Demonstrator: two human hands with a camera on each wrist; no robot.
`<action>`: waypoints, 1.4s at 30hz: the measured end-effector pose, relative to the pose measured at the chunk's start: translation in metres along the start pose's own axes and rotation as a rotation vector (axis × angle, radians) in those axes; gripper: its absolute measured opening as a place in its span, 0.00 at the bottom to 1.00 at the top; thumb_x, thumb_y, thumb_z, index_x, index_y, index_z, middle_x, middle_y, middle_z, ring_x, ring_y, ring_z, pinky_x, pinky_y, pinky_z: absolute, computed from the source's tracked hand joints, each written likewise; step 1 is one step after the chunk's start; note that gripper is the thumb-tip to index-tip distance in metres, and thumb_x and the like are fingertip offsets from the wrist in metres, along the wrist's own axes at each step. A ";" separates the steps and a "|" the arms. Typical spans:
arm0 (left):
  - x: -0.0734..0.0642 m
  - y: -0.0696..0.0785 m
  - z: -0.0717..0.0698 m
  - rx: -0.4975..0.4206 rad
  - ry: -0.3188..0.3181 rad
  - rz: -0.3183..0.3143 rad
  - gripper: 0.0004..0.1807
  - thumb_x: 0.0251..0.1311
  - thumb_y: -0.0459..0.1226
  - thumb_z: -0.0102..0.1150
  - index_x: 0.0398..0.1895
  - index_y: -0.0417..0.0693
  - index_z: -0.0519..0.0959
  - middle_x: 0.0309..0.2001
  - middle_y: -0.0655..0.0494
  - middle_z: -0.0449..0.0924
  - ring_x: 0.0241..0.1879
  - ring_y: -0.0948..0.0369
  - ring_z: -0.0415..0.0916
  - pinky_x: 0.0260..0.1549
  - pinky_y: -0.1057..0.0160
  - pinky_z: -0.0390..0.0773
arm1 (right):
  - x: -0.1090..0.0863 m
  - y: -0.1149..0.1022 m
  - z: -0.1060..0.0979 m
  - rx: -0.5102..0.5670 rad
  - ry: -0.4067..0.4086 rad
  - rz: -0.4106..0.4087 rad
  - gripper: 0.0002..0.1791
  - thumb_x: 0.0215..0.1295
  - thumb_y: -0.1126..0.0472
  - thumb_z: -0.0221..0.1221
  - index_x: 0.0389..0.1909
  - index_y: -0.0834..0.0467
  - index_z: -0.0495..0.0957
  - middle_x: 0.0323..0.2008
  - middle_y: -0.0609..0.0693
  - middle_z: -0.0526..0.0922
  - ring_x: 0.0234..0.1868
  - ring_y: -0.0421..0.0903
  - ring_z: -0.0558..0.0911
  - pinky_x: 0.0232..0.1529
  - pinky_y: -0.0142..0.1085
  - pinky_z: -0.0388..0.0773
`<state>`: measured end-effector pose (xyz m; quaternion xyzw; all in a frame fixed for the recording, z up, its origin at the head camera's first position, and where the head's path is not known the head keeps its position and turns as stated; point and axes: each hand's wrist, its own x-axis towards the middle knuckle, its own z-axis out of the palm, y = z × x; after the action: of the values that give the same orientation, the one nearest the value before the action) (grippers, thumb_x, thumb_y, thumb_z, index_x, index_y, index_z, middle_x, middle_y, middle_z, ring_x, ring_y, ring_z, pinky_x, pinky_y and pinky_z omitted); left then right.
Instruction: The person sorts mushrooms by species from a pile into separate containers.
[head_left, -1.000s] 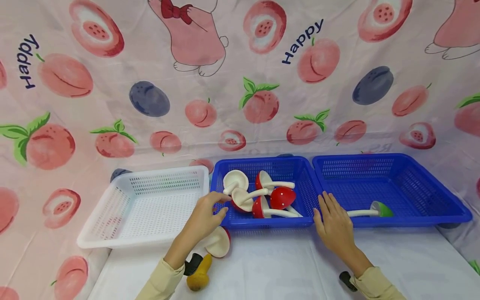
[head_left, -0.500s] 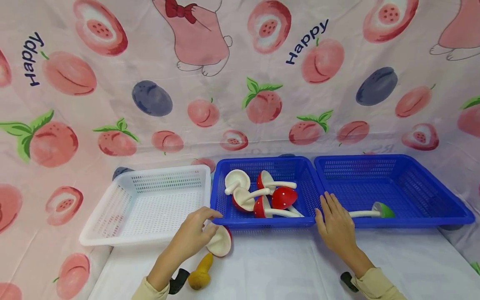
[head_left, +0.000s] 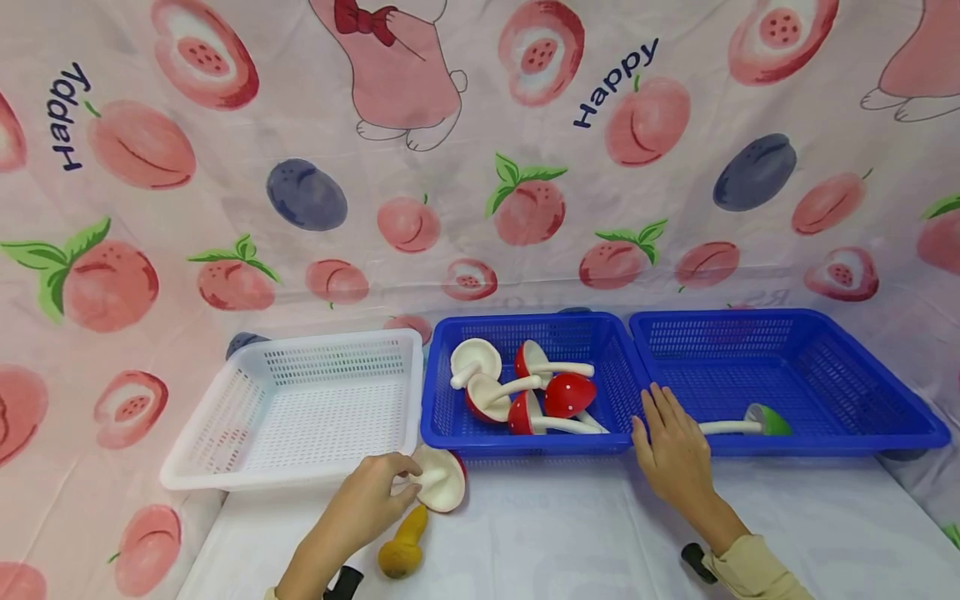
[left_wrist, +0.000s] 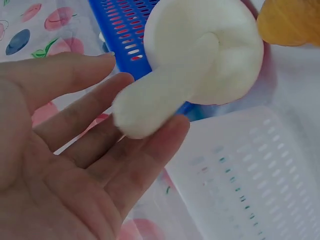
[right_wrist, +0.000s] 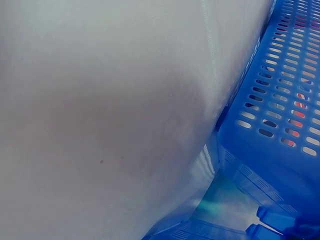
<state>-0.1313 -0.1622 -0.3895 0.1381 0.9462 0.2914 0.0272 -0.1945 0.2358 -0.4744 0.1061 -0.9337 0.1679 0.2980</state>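
My left hand [head_left: 375, 495] is at the stem of a red-capped toy mushroom [head_left: 442, 482] that lies on the white cloth with its pale underside up. In the left wrist view, the thick white stem [left_wrist: 155, 92] reaches over my loosely bent fingers [left_wrist: 165, 142], and the thumb stays apart from it. A yellow, gourd-like mushroom [head_left: 402, 546] lies just nearer to me. My right hand [head_left: 672, 450] rests with straight fingers on the front rims where the middle blue basket [head_left: 525, 446] and the right blue basket [head_left: 847, 442] meet.
Several red-capped mushrooms [head_left: 568, 395] lie in the middle basket. One green-capped mushroom [head_left: 767, 420] lies in the right basket. A white basket [head_left: 337, 408] stands at the left. Behind the baskets hangs a fruit-printed cloth [head_left: 465, 192]. A pale blurred surface fills much of the right wrist view.
My left hand has come back from over the middle basket, down and left, to the red-capped mushroom on the cloth. The right hand has stayed on the rims.
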 end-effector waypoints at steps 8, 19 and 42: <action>-0.005 -0.010 0.008 -0.023 0.001 -0.039 0.06 0.47 0.27 0.66 0.30 0.41 0.82 0.34 0.51 0.83 0.37 0.54 0.79 0.40 0.52 0.80 | 0.002 -0.001 0.002 0.016 0.007 -0.007 0.26 0.67 0.57 0.50 0.60 0.71 0.69 0.62 0.66 0.69 0.65 0.63 0.65 0.55 0.63 0.67; -0.003 -0.019 0.030 -0.078 0.095 -0.117 0.09 0.41 0.24 0.67 0.26 0.40 0.78 0.27 0.54 0.79 0.27 0.61 0.71 0.27 0.63 0.76 | 0.003 0.001 0.001 0.009 0.022 -0.002 0.26 0.66 0.57 0.50 0.59 0.71 0.70 0.61 0.67 0.69 0.63 0.64 0.66 0.55 0.62 0.67; -0.006 -0.013 0.031 0.151 0.201 -0.003 0.14 0.33 0.21 0.68 0.27 0.45 0.85 0.25 0.57 0.82 0.26 0.57 0.77 0.26 0.57 0.77 | 0.000 0.000 0.001 0.006 0.019 -0.001 0.26 0.65 0.57 0.51 0.59 0.71 0.70 0.61 0.66 0.69 0.63 0.64 0.66 0.55 0.62 0.67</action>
<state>-0.1249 -0.1570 -0.4221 0.1085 0.9636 0.2317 -0.0777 -0.1949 0.2359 -0.4751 0.1058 -0.9302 0.1714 0.3068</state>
